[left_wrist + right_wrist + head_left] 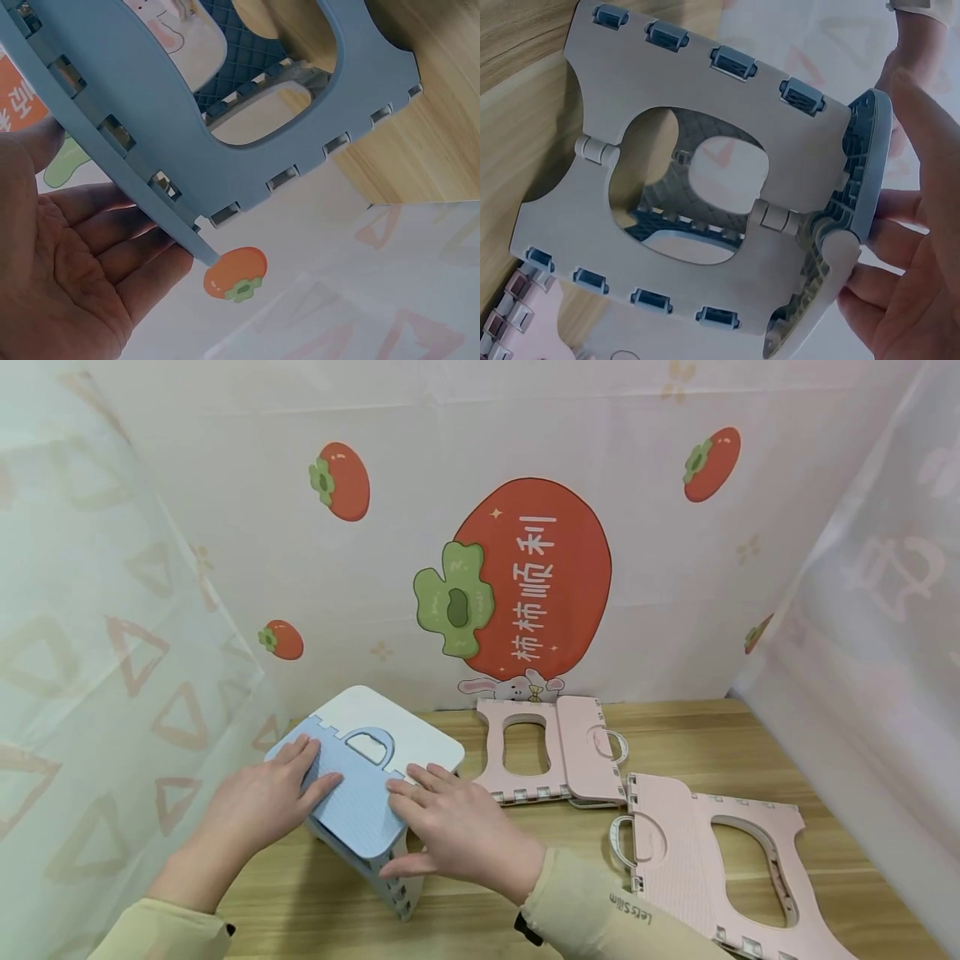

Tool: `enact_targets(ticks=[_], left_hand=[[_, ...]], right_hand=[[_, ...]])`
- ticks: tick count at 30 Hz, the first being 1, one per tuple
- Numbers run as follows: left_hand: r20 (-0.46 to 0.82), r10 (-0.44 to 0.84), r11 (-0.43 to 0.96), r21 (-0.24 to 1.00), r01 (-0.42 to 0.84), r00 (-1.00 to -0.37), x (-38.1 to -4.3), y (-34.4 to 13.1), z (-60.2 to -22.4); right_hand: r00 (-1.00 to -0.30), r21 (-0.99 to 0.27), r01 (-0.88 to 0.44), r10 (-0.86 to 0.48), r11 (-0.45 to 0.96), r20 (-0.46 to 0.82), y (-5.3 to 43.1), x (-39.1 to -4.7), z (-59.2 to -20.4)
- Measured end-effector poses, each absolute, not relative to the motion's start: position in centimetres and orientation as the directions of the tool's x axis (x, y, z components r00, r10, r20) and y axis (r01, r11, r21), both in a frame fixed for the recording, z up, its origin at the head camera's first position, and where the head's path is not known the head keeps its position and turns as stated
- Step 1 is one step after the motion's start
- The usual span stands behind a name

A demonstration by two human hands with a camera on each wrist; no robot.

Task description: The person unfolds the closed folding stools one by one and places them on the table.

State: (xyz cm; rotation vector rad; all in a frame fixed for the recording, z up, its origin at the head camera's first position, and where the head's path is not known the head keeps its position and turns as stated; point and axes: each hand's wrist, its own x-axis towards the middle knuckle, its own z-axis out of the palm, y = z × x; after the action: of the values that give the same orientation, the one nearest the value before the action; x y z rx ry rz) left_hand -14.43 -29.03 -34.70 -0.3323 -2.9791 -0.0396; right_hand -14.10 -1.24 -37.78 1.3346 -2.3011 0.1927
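A blue and white folding step stool (360, 814) stands unfolded at the left of the table, its handle loop raised along the seam of its seat. My left hand (262, 793) rests on the blue half of the seat with its fingers extended. Across the right end of the seat lies my right hand (468, 831), fingers on top near the seam and thumb out by the near edge. In the left wrist view, the left hand (90, 270) lies against the seat above a blue leg panel (169, 142). The right wrist view shows a pale leg panel (630, 82) with blue hinge pieces.
Two pink folding stools lie folded on the wood-grain table (690, 735): one pink stool (590, 752) by the back wall, another pink stool (671, 843) at front right. Printed cloth walls (405, 443) close in the back and both sides.
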Motion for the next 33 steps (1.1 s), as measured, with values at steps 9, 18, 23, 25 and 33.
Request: enact_targets(ticks=[9,18,23,25,33], left_hand=[[0.158,0.212,0.976,0.014,0.217,-0.964,-14.08,-29.14,-34.64],[0.154,0.199,0.979,0.011,0.203,-0.968,-13.83,-29.41,-34.53],[0.169,0.203,0.978,0.006,0.207,-0.965,-13.81,-29.28,-34.52],[0.175,0.204,0.978,0.003,0.208,-0.963,-13.81,-29.23,-34.50],[0.144,0.193,0.981,0.004,0.196,-0.971,-14.05,-29.20,-34.14]], right_hand=[[-0.418,0.164,-0.814,-0.758,0.557,0.500,-2.15,-13.93,-38.20],[-0.421,0.143,-0.822,-0.756,0.552,0.501,-2.25,-13.95,-38.35],[-0.425,0.130,-0.825,-0.755,0.551,0.499,-2.10,-14.08,-38.35],[-0.428,0.121,-0.828,-0.757,0.547,0.495,-2.07,-14.15,-38.37],[-0.423,0.100,-0.845,-0.772,0.525,0.474,-1.91,-14.41,-38.45]])
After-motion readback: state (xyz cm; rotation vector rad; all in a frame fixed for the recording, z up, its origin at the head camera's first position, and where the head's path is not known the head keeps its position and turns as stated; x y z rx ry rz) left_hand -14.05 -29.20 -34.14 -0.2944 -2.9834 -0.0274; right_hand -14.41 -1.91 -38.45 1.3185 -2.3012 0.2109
